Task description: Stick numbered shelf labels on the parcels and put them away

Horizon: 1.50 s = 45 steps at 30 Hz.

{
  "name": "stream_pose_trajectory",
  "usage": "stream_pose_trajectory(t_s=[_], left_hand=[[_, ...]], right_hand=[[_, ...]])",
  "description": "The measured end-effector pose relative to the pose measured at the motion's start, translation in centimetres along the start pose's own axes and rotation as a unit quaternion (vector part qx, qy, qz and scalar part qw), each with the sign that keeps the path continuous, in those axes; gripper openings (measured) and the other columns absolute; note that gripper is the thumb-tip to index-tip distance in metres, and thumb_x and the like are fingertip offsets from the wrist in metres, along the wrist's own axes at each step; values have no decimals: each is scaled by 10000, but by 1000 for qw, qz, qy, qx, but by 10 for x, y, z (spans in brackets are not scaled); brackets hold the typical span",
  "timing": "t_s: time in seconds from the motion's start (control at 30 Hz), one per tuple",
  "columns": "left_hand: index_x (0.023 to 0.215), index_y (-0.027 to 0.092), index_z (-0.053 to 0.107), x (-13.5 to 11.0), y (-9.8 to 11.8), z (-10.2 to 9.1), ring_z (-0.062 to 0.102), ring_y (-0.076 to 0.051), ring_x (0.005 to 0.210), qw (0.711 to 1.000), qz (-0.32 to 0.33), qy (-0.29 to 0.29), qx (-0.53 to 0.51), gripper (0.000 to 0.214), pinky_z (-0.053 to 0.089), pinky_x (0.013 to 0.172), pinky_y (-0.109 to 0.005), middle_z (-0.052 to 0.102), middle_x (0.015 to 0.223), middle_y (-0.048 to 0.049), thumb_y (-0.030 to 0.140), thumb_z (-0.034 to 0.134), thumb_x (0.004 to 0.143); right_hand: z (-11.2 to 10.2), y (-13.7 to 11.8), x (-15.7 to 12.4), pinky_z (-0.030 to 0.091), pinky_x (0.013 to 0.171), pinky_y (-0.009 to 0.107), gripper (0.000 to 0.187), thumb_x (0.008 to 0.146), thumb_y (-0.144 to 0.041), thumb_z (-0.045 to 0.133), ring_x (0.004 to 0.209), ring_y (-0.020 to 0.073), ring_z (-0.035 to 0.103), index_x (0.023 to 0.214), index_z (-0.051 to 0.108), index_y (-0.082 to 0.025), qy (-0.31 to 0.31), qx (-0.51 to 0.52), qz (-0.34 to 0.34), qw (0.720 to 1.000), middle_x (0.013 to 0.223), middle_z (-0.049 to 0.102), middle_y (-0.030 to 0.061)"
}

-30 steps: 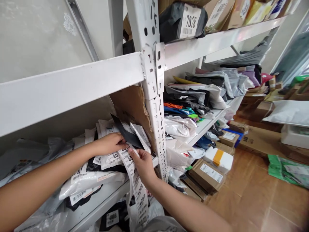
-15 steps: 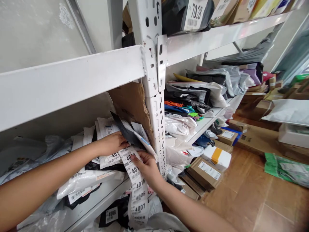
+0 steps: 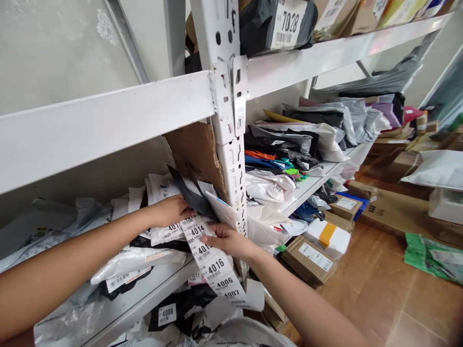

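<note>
A long strip of number labels [image 3: 216,264] hangs down from between my hands, printed 4014, 4016, 4006 and others. My right hand [image 3: 227,239] pinches its right edge, thumb on the front near 4015. My left hand [image 3: 172,210] is closed at the lower edge of a black mailer bag [image 3: 193,196], its fingertips beside the strip's upper end and partly hidden. Right of that bag a white mailer [image 3: 220,205] leans on a cardboard sheet [image 3: 195,149]. White mailers [image 3: 159,190] stand in a row left of my left hand, some with number labels.
A white steel shelf post [image 3: 231,168] rises just right of my hands, and a crossbeam [image 3: 108,125] runs above my left arm. Below lies a black parcel labelled 4008 [image 3: 167,314]. Bagged parcels [image 3: 292,140] fill the right shelf. Boxes [image 3: 307,255] sit on the wooden floor [image 3: 365,279].
The strip's lower end has swung to the right, and more of its numbers show. My right hand has shifted slightly right and down. My left hand stays at the black mailer bag.
</note>
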<state>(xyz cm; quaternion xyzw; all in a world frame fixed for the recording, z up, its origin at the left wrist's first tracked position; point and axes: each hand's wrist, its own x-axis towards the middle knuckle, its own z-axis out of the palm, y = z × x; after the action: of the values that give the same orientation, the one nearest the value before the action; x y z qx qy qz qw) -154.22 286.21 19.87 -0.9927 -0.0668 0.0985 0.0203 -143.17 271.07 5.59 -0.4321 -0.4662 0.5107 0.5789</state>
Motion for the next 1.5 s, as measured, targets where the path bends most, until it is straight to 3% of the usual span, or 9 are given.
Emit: stream_pose_trajectory(t_s=[0.13, 0.33, 0.47, 0.53, 0.67, 0.8, 1.1, 1.33, 1.5], left_hand=[[1099, 150, 560, -2, -3, 8, 593, -296, 1089, 998, -27, 45, -28, 310, 448, 947, -379, 630, 1168, -148, 384, 476, 914], [1039, 179, 513, -4, -7, 11, 626, -281, 930, 991, -61, 102, -63, 236, 488, 831, -376, 626, 995, -106, 327, 531, 856], [1094, 140, 459, -16, 4, -5, 588, -325, 956, 953, -145, 264, 24, 445, 495, 820, -437, 545, 1061, -155, 283, 665, 727], [1159, 141, 451, -22, 16, -14, 525, -326, 1111, 945, -50, 312, 80, 428, 443, 943, -463, 503, 1183, -170, 202, 595, 761], [1343, 205, 408, -24, 46, -20, 439, -283, 1248, 954, 188, 204, 114, 492, 371, 1033, -443, 503, 1349, -115, 312, 561, 889], [1204, 229, 580, -9, 61, -24, 575, -233, 993, 933, 200, 214, 211, 271, 427, 825, -354, 649, 1088, -66, 216, 532, 937], [716, 179, 659, 35, 0, -58, 587, -181, 717, 978, 91, 85, 169, 224, 393, 634, -269, 634, 817, -43, 85, 496, 838], [947, 173, 710, 64, -26, -31, 610, -243, 983, 995, -4, 90, 46, 266, 458, 876, -314, 659, 1075, -92, 113, 534, 757], [1045, 178, 642, 38, -35, -52, 578, -258, 1055, 983, -2, 179, -51, 390, 440, 957, -378, 650, 1134, -80, 117, 473, 699]], right_hand=[[-6, -5, -5, 456, 586, 192, 335, 728, -495, 743, 633, 84, 577, 799, 706, -169, -30, 5, 3, 1000, 741, 682, -14], [-37, -16, -17, 547, 588, 207, 408, 552, -422, 860, 619, 125, 662, 807, 753, -123, -279, -88, 159, 943, 716, 732, 6], [-49, -17, -16, 540, 596, 188, 404, 567, -420, 854, 632, 124, 667, 821, 761, -120, -298, -120, 141, 936, 721, 743, 0], [-50, -19, -12, 531, 608, 173, 392, 585, -415, 848, 648, 118, 666, 826, 763, -118, -312, -136, 128, 932, 733, 746, -2], [-45, -24, -4, 514, 613, 145, 407, 601, -433, 839, 621, 90, 634, 831, 763, -105, -339, -159, 100, 922, 718, 741, -10], [-38, -26, -1, 523, 634, 151, 416, 598, -417, 846, 633, 92, 640, 849, 759, -98, -350, -151, 95, 920, 737, 743, -2], [-26, -19, -38, 539, 654, 210, 328, 600, -284, 855, 757, 122, 657, 810, 659, -126, -199, -25, -18, 980, 832, 696, 14], [-2, -18, -32, 504, 622, 200, 310, 746, -400, 758, 689, 94, 642, 899, 661, -149, -24, 59, -77, 995, 809, 697, 8], [18, -24, -8, 495, 617, 234, 379, 748, -483, 738, 623, 109, 632, 958, 685, -171, 122, 167, -134, 969, 740, 699, 7]])
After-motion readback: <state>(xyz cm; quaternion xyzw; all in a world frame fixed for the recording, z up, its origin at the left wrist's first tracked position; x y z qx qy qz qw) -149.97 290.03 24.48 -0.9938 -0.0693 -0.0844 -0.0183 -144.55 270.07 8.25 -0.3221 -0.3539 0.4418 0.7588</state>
